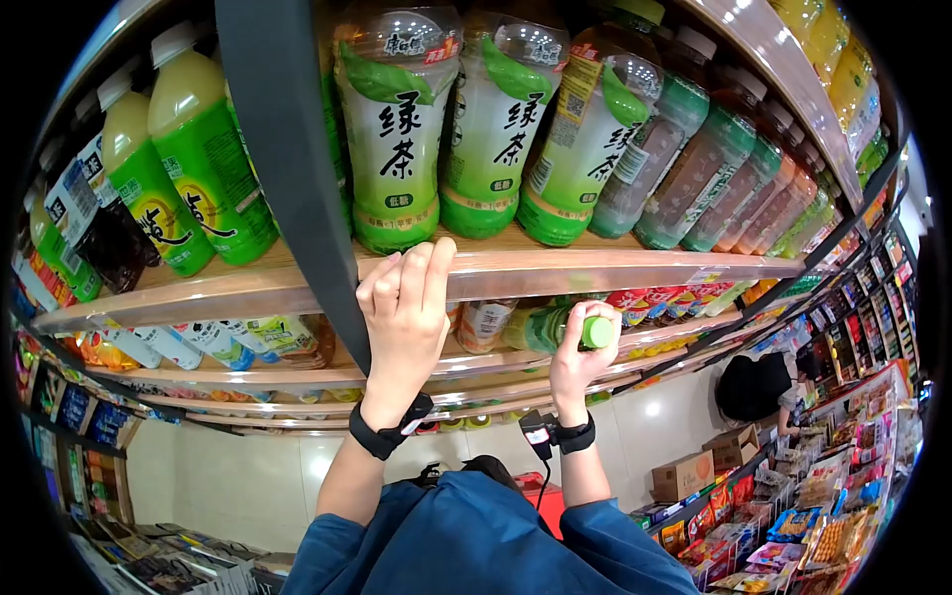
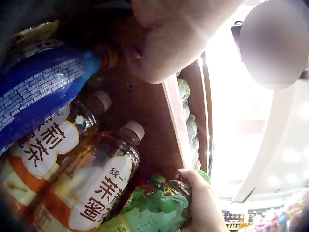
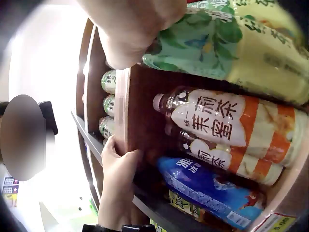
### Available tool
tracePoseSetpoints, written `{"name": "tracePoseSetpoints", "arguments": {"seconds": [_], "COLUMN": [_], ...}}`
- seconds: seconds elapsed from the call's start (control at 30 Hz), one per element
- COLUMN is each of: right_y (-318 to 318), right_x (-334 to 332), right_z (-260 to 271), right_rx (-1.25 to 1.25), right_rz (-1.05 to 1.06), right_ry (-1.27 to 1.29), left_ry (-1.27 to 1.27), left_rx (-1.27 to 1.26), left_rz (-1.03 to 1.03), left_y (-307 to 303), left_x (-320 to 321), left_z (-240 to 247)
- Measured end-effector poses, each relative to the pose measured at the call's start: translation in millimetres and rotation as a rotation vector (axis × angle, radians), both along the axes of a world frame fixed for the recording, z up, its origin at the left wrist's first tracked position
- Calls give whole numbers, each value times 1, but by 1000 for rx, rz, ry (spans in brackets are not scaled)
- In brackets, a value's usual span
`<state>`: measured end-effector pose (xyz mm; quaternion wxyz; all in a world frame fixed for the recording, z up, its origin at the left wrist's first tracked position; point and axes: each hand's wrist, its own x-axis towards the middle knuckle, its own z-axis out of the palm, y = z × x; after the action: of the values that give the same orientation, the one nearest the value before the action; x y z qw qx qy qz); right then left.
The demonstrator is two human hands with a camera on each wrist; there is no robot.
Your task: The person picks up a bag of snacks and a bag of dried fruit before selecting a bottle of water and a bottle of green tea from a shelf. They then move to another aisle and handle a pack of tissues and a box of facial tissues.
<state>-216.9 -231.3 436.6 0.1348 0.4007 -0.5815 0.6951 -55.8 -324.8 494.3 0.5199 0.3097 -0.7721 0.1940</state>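
Observation:
My left hand grips the front edge of a wooden shelf, with fingers over the top beside a dark upright post. In the right wrist view this hand is below, its thumb under the board. My right hand holds a green-capped tea bottle near its neck, tilted with the cap toward me, at the shelf below. The leafy green and yellow label of this bottle shows in the right wrist view. Next to it stand jasmine honey tea bottles with white caps and a blue bottle.
Large green tea bottles line the upper shelf above my hands. Yellow-green bottles stand left of the dark post. Behind, a person in black is near cardboard boxes and a rack of packaged snacks.

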Motion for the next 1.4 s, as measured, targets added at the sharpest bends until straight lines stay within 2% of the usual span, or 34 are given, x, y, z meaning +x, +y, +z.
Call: {"name": "tracePoseSetpoints", "arguments": {"seconds": [0.07, 0.1, 0.17, 0.2, 0.23, 0.3, 0.4, 0.5, 0.73, 0.87, 0.97, 1.1, 1.2, 1.3, 1.33, 1.4], "right_y": [-2, -10, -17, -15, -19, -23, -27, -31, -21, -14, -15, -19, -18, -16, -17, -20], "right_x": [-1, -2, -8, -10, -12, -14, -21, -20, -22, -19, -20, -18, -15, 11, 15, 22], "right_z": [7, 13, 10, 14, 17, 14, 5, -3, -3, 7, 9, 12, 5, 8, 5, 1], "right_rx": [102, 43, 171, 339, 331, 385, 455, 406, 347, 283, 339, 357, 295, 192, 141, 235], "right_rz": [-36, -35, -102, 13, 72, 96, 89, 40, 114, -100, -64, -135, -168, -308, -279, -238], "right_ry": [-45, 11, 119, 53, 137, 251, 278, 257, 105, 296, 199, 217, 252, 283, 304, 380], "left_ry": [3, 6, 10, 10, 12, 19, 25, 25, 23, 38, 44, 29, 40, 28, 19, 10], "left_rx": [-7, -2, 6, 31, 22, -1, -22, -20, -59, -58, -90, -68, -54, -101, -85, -67], "left_rz": [0, 6, 9, 1, 2, 14, 17, 17, 58, 36, 46, 44, 12, 51, 41, 48], "left_y": [1, 1, 0, 2, 2, 0, -1, -1, -2, -2, -4, -2, -2, -4, -4, -2], "left_x": [0, -1, -1, 0, -1, -2, -2, -2, -4, -5, -6, -4, -4, -4, -4, -2], "left_z": [-1, -1, -1, -1, -1, -2, -2, -1, -1, -2, -2, -1, -1, -4, -5, -4]}}
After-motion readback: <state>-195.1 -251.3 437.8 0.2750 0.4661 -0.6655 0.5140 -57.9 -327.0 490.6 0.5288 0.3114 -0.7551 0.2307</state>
